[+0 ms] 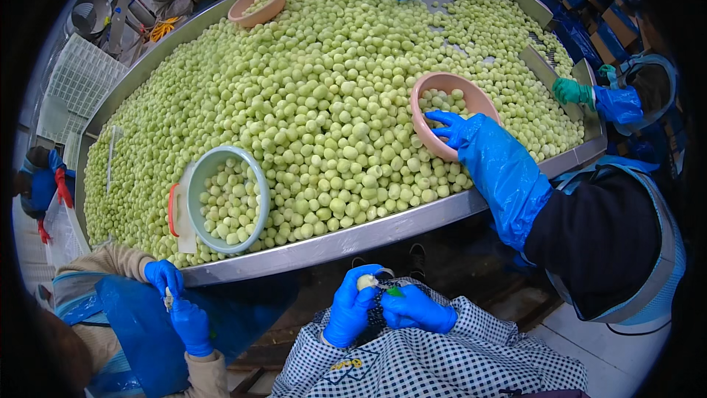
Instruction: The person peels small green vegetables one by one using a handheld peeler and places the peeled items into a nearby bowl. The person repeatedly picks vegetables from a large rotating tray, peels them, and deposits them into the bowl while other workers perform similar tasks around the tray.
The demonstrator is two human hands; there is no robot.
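Observation:
At the bottom centre, my left hand [349, 307] in a blue glove holds a pale, whitish round fruit [365, 282] between thumb and fingers. Close beside it, my right hand [418, 309], also gloved in blue, is closed around a small tool with a green handle [394, 291]. The tool's thin end reaches to the fruit, but its exact kind is too small to tell. Both hands are in front of my checked smock [442, 354], short of the metal table's rim [364, 235]. Beyond that rim lies a thick heap of round pale green fruits [331, 122].
A light blue basin [265, 199] of fruits rests at the near left, beside a white board with a red handle [173, 210]. Pink basins [486, 97] sit on the heap. A co-worker's blue sleeve [502, 177] reaches in on the right; another co-worker's gloved hands [190, 323] are at left.

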